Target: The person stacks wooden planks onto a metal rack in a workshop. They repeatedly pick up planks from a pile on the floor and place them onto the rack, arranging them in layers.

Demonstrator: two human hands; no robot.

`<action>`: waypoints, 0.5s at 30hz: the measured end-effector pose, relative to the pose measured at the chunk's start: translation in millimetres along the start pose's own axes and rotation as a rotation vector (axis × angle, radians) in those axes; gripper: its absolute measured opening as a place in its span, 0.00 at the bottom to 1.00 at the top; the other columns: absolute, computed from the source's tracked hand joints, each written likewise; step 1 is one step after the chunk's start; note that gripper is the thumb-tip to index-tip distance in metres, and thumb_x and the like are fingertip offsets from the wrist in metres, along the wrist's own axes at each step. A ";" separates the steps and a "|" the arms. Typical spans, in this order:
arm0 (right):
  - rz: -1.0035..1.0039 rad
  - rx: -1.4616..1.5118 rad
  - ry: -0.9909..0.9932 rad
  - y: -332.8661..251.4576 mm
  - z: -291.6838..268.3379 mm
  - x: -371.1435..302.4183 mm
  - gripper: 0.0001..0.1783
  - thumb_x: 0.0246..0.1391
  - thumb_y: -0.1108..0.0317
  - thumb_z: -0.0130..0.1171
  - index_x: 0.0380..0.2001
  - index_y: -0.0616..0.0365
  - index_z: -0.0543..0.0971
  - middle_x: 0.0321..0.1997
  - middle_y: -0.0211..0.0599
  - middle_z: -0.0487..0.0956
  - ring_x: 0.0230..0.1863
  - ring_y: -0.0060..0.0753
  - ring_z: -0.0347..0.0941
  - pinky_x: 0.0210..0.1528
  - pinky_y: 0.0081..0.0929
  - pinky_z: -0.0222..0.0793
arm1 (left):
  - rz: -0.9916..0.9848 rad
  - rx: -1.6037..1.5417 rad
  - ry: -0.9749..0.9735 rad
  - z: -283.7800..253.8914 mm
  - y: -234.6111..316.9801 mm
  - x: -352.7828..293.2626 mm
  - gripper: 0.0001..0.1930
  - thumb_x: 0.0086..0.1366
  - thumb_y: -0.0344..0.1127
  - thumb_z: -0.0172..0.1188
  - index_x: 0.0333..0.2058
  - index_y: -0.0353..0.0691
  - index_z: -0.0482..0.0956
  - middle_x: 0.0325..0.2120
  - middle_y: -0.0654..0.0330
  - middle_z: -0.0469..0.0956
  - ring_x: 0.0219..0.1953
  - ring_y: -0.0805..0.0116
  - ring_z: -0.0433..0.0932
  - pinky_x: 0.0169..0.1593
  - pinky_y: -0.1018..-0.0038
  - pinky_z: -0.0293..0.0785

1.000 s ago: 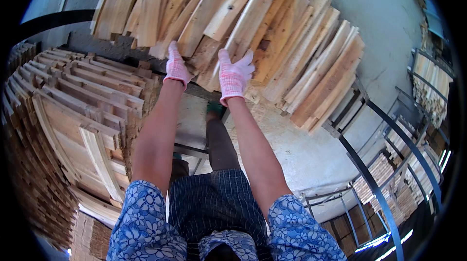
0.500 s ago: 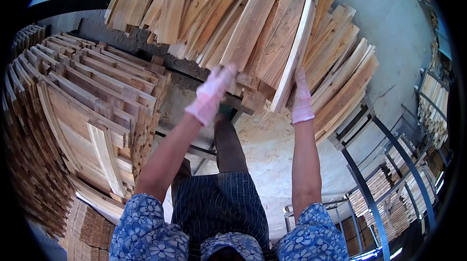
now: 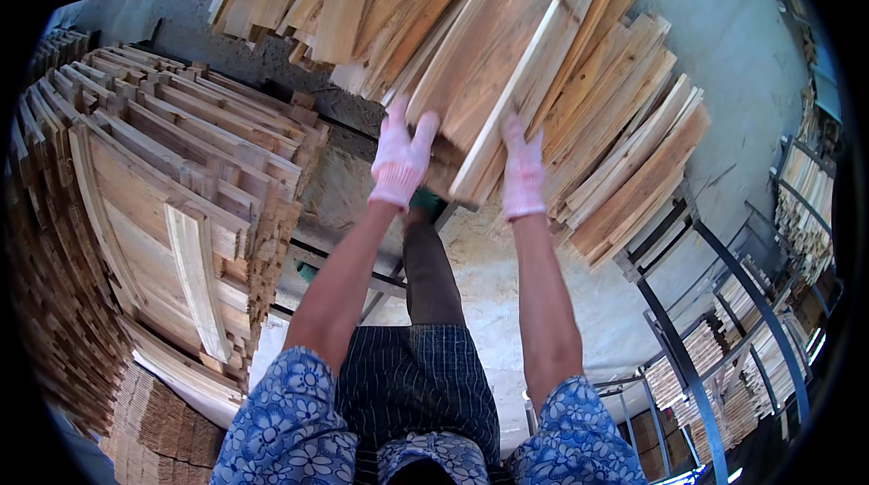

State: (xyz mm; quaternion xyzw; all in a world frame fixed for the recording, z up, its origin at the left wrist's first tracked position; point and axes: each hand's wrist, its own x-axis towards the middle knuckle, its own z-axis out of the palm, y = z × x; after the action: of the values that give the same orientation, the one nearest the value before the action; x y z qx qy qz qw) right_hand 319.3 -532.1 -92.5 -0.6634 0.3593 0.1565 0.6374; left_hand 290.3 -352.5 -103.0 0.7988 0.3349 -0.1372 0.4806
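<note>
Both my hands wear pale pink knit gloves and hold the near ends of several long wooden boards. My left hand [image 3: 403, 152] grips the left side of a wide brown board [image 3: 484, 60], thumb apart from the fingers. On the other side, my right hand [image 3: 523, 168] presses against a board standing on edge, its pale narrow edge [image 3: 527, 78] facing up. Some fingertips of each hand are hidden by the wood. Beneath and around lies a fanned pile of loose boards [image 3: 625, 78].
Tall stacks of boards [image 3: 181, 159] rise at the left, with one short pale board [image 3: 195, 277] leaning there. A dark metal frame [image 3: 674, 331] stands at the right, with more wood stacks [image 3: 801, 204] beyond. Black metal bars [image 3: 385, 283] run low near my leg.
My right hand has moved left, toward my left hand, and the edge-standing board has shifted left with it. The wide board now sits closer against it.
</note>
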 end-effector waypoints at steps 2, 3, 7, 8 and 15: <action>0.046 0.000 -0.056 10.9 -13.9 -42.9 0.57 0.61 0.48 0.67 0.76 0.69 0.46 0.74 0.50 0.62 0.73 0.39 0.60 0.75 0.33 0.54 | -0.021 -0.022 -0.108 -31.2 -10.5 -42.2 0.38 0.70 0.58 0.55 0.69 0.38 0.63 0.55 0.34 0.71 0.57 0.36 0.72 0.61 0.53 0.68; 0.053 -0.026 -0.094 12.6 -21.7 -67.2 0.56 0.63 0.49 0.65 0.76 0.69 0.45 0.75 0.49 0.62 0.73 0.38 0.59 0.75 0.33 0.54 | -0.011 0.059 -0.118 -43.9 -17.9 -65.8 0.37 0.71 0.57 0.54 0.69 0.38 0.63 0.53 0.35 0.71 0.56 0.36 0.73 0.60 0.53 0.68; 0.250 0.066 -0.371 48.4 -70.9 -139.2 0.49 0.68 0.44 0.56 0.78 0.58 0.46 0.76 0.45 0.61 0.75 0.32 0.57 0.75 0.34 0.55 | -0.156 0.164 -0.487 -112.3 -25.6 -154.3 0.38 0.69 0.50 0.58 0.72 0.38 0.59 0.66 0.36 0.64 0.68 0.43 0.67 0.70 0.57 0.63; 0.289 0.163 -0.417 49.5 -77.9 -142.0 0.48 0.68 0.44 0.57 0.78 0.57 0.49 0.74 0.44 0.63 0.74 0.32 0.58 0.75 0.34 0.56 | -0.361 -0.046 -0.479 -110.1 -29.0 -148.0 0.44 0.67 0.57 0.58 0.73 0.36 0.55 0.68 0.34 0.60 0.67 0.43 0.67 0.70 0.56 0.62; 0.190 0.063 -0.300 99.2 -52.7 -66.8 0.42 0.63 0.50 0.66 0.70 0.59 0.62 0.62 0.34 0.75 0.60 0.24 0.71 0.66 0.26 0.65 | -0.378 -0.565 -0.707 -38.1 -63.0 -39.3 0.42 0.69 0.64 0.58 0.70 0.40 0.62 0.63 0.53 0.70 0.64 0.67 0.69 0.67 0.67 0.65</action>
State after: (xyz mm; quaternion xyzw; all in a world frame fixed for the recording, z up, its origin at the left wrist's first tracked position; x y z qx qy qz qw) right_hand 192.8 -557.0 -113.4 -0.5753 0.3261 0.3018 0.6867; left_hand 215.3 -315.9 -105.3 0.4667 0.3145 -0.3887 0.7295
